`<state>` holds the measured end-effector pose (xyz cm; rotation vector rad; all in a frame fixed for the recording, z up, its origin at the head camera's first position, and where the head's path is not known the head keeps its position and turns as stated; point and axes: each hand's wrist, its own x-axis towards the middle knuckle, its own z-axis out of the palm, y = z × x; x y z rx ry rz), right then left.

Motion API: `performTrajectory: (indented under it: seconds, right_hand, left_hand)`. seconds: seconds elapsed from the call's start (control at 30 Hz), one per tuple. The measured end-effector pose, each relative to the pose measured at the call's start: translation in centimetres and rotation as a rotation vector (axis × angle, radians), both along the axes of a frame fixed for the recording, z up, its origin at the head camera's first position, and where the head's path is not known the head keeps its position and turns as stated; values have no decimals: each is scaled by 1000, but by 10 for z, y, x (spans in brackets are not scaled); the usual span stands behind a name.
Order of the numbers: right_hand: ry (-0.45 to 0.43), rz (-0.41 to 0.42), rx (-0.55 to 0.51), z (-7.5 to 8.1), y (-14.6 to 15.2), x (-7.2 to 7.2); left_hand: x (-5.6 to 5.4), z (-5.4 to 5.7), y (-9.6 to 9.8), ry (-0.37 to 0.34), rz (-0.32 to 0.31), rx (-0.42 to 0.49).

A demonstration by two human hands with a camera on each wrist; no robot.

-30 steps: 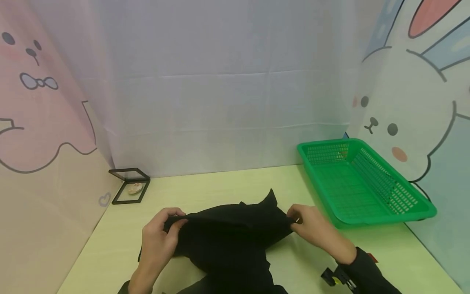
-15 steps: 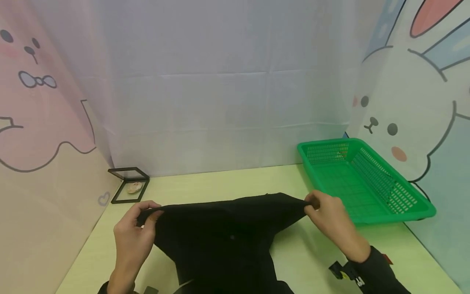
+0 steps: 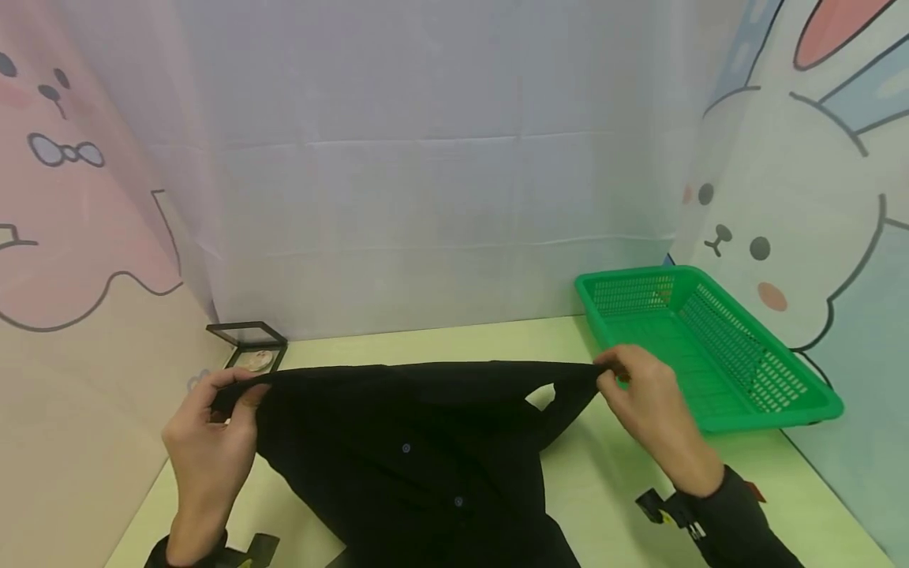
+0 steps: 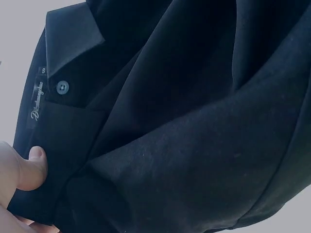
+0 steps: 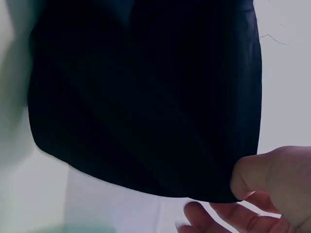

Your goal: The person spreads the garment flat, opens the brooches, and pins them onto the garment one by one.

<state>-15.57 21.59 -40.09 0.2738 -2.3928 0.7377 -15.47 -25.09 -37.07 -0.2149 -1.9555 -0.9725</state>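
A black button-up shirt (image 3: 426,426) is stretched between both hands above the table, its upper edge nearly level and its lower part running out of the head view. At one end my left hand (image 3: 213,442) pinches the cloth between thumb and fingers. The left wrist view shows the collar (image 4: 73,39), a button (image 4: 62,87) and a neck label (image 4: 36,102) just above the thumb. My right hand (image 3: 653,410) pinches the opposite corner, near a small gap in the cloth. In the right wrist view, thumb and index finger grip the shirt's edge (image 5: 146,121).
A green plastic basket (image 3: 710,418) stands at the back right, close behind the right hand. At the back left, a black-framed case (image 3: 248,327) holding a small pale item is partly covered by the shirt. Printed curtains (image 3: 440,189) enclose the pale yellow table (image 3: 589,505).
Both hands have risen and moved apart, the left hand farther left, the right hand slightly right. The bunched shirt is now pulled taut, and buttons show on its front.
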Motion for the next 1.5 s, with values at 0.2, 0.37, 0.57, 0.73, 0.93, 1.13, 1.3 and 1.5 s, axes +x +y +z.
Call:
performTrajectory:
  seconds: [0.2,0.37,0.57,0.73,0.93,1.13,1.3,1.5]
  right_hand:
    - [-155,123,2,-11,-2,2]
    - [-330,292,92,-21,-5,3]
    - [-408,496,207,-30,-17,1]
    - [-409,563,242,-29,-29,3]
    - [-423,591,227,-26,-46,10]
    - [-472,618,162,-26,-66,14]
    - [-283,670,137,-29,-72,15]
    - [-323,735,92,-28,-76,20]
  left_hand:
    - [-1,-3,8,-23,-50,4]
    - [-5,-7,23,15,-132,-41]
    - [-7,-13,47,18,-209,-162]
    - [-6,-18,66,14,-268,-210]
    - [-2,-20,86,19,-335,-224]
    - [1,-15,99,74,-374,-225]
    - [6,-12,103,49,-402,-227]
    - [5,-9,101,36,-391,-225]
